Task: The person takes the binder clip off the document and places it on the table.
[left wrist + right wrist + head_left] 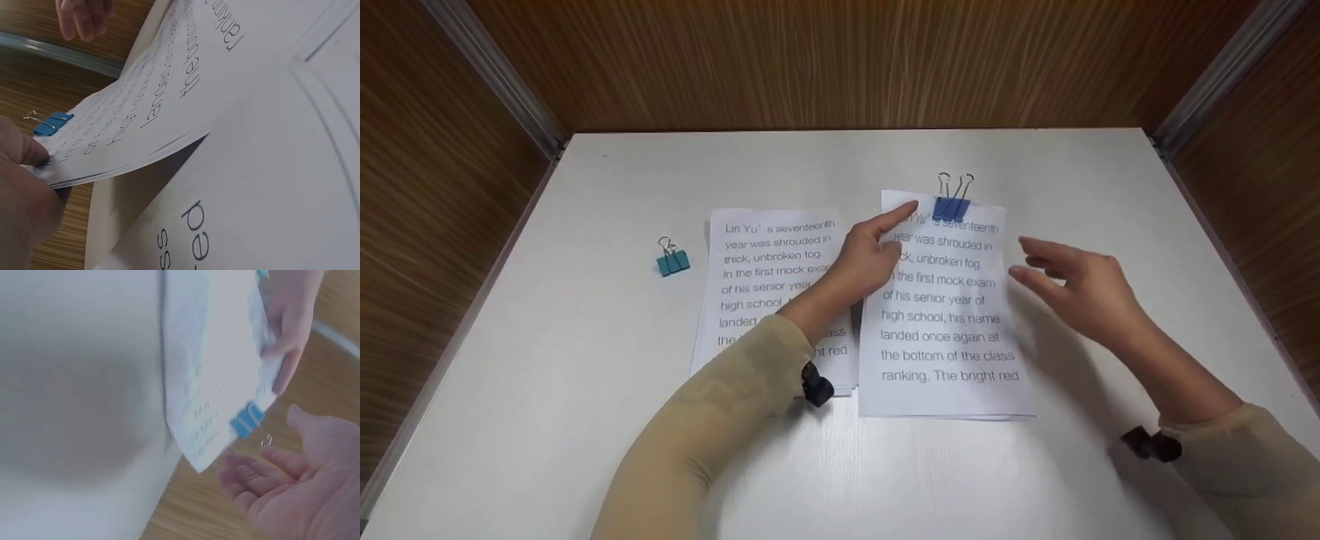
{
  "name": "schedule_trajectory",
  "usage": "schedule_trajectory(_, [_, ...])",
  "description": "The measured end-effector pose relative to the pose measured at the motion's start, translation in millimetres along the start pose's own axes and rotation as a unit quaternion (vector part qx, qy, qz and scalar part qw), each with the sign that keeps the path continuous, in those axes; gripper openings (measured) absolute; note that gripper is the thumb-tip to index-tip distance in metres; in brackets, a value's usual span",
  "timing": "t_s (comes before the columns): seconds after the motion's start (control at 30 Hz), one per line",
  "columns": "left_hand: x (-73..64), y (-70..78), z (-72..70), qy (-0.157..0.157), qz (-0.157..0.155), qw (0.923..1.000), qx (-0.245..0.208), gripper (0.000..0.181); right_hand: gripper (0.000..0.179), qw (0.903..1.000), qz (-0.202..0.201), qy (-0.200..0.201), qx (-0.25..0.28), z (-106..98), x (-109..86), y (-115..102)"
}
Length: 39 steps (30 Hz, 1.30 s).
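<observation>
My left hand [870, 259] pinches the upper left edge of a stack of printed paper [941, 337], thumb on top in the left wrist view. The stack's upper part is lifted off the table. A blue binder clip [951, 209] bites its top edge, both wire handles standing up. To the right, my right hand [1084, 289] hovers apart from the paper with its fingers loosely bent and nothing in them. In the right wrist view this hand [304, 478] is beside the clip [247, 420]. A second printed stack [769, 274] lies at the left, partly hidden under my left forearm.
A teal binder clip [673, 262] sits on the white table [547, 360], left of the second stack. Wood-grain panels [840, 67] wall the table at the back and both sides. Small black cameras are strapped to both wrists.
</observation>
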<state>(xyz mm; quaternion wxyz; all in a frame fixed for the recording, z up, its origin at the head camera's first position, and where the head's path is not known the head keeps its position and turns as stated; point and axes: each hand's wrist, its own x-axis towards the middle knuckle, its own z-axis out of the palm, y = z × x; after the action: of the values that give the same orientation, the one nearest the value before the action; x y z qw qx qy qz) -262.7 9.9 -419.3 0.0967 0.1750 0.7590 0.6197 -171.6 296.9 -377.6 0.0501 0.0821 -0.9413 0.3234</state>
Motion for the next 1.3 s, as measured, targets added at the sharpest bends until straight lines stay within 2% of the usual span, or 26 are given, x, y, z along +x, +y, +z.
schedule_trajectory(0.1, [-4.4, 3.0, 5.8, -0.005, 0.019, 0.9997, -0.014, 0.061, 0.051, 0.9987, 0.004, 0.032, 0.039, -13.4, 15.3, 0.8])
schedule_trajectory(0.23, [-10.0, 6.2, 10.5, -0.014, 0.030, 0.9987, -0.040, 0.061, 0.049, 0.9948, 0.016, 0.046, 0.090, -28.2, 35.3, -0.6])
schedule_trajectory(0.37, [-14.5, 8.9, 11.2, -0.012, 0.031, 0.9977, -0.059, 0.061, 0.049, 0.9924, 0.013, 0.033, 0.117, -36.8, 54.2, -1.6])
schedule_trajectory(0.6, [-22.5, 10.7, 7.4, -0.006, 0.046, 0.9969, -0.063, 0.061, 0.046, 0.9860, -0.007, -0.012, 0.166, -40.6, 80.0, -4.1])
schedule_trajectory(0.73, [-26.3, 10.9, 6.6, -0.011, 0.049, 0.9959, -0.075, 0.061, 0.046, 0.9792, -0.018, -0.044, 0.198, -41.6, 88.5, -5.5])
schedule_trajectory(0.93, [-29.7, 13.1, 7.8, -0.021, 0.047, 0.9936, -0.100, 0.061, 0.046, 0.9747, -0.030, -0.084, 0.205, -43.3, 94.3, -4.6])
schedule_trajectory(1.3, [-34.5, 20.1, 12.4, -0.056, 0.032, 0.9858, -0.155, 0.062, 0.044, 0.9678, -0.027, -0.119, 0.220, -45.0, 96.8, -4.7])
